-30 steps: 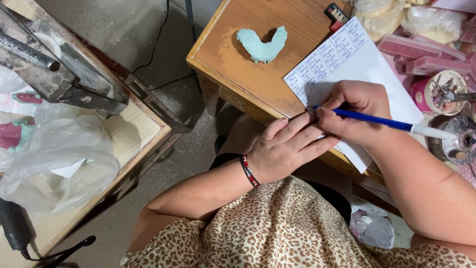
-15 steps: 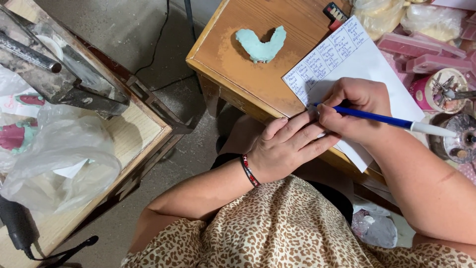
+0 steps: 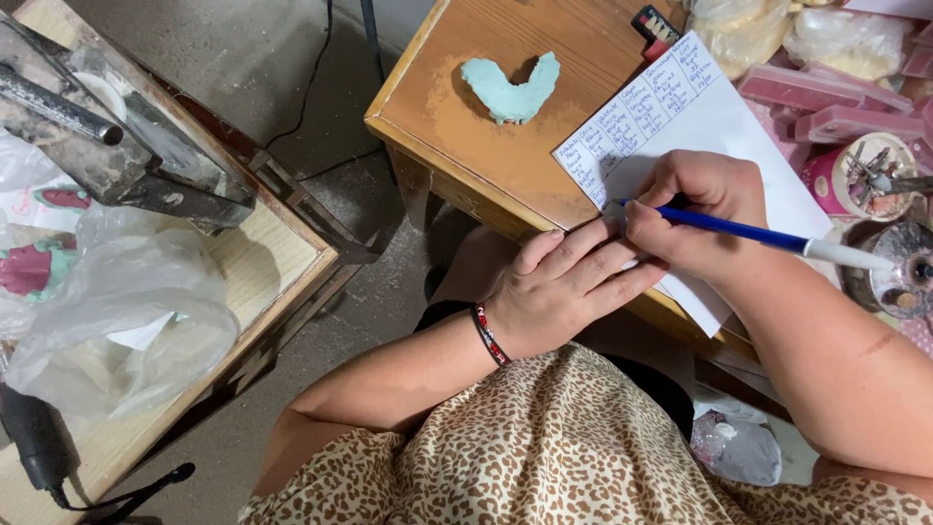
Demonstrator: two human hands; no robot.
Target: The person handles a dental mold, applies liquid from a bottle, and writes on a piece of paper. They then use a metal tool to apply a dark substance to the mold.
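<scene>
Right hand: our right hand (image 3: 702,209) sat right of centre in the frame, fingers curled together and clamped on a blue pen (image 3: 753,233), its tip down on the paper.
Pen: the blue barrel ran out toward the right edge of the frame and ended in a white cap end; the tip met the sheet just beside our left fingertips.
Left hand: our left hand (image 3: 564,292) lay flat at the centre of the frame, fingers stretched out and close together, holding nothing, pressing on the lower left corner of the sheet at the desk's near edge.
Bracelet: a red and black beaded bracelet (image 3: 489,334) circled the left wrist.
Paper: a white sheet with a ruled table of handwriting (image 3: 671,102) lay tilted on the desk, in the upper right of the frame, partly under both hands.
Desk: a wooden desk (image 3: 457,107) filled the upper middle, its corner pointing toward the lower left.
Cast: a pale green horseshoe-shaped piece (image 3: 510,89), possibly a dental cast, lay on the desk well apart from the sheet.
Right edge: a pink cup of small tools (image 3: 855,175) stood near the pen's white end.
Left side: a crumpled clear plastic bag (image 3: 117,311) lay on a wooden bench (image 3: 267,262) beneath a dark metal press (image 3: 107,146).
</scene>
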